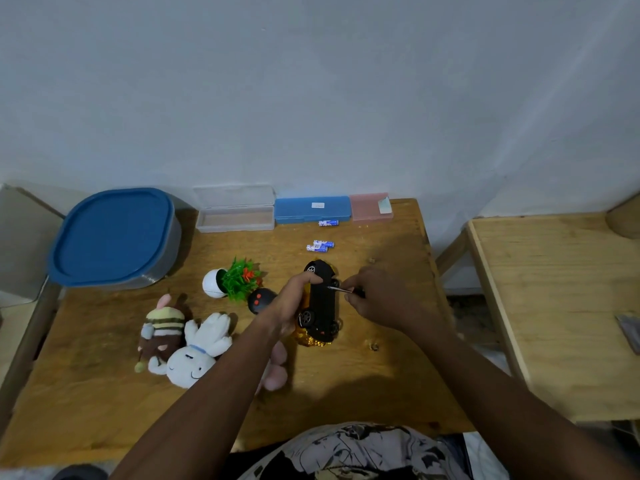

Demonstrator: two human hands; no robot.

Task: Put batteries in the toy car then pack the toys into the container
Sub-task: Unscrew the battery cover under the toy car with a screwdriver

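The yellow toy car point(323, 303) lies flipped, black underside up, on the wooden table point(104, 393). My left hand point(294, 303) grips its left side. My right hand point(374, 296) pinches a small screwdriver point(341, 289) whose tip touches the car's underside. Three blue-and-white batteries lie behind the car: two together point(320, 246) and one point(328, 223) further back. The grey container with a blue lid point(114, 237) stands shut at the back left. A black round remote point(260, 300), a plush bee point(162, 332), a white plush rabbit point(199, 351) and a fake plant in a white pot point(232, 282) lie to the left.
Along the wall stand an open clear plastic case point(235, 213), a blue case point(311, 209) and a pink case point(370, 207). A pink plush point(277, 372) is partly hidden under my left forearm. A second wooden table point(554, 306) stands at the right, across a gap.
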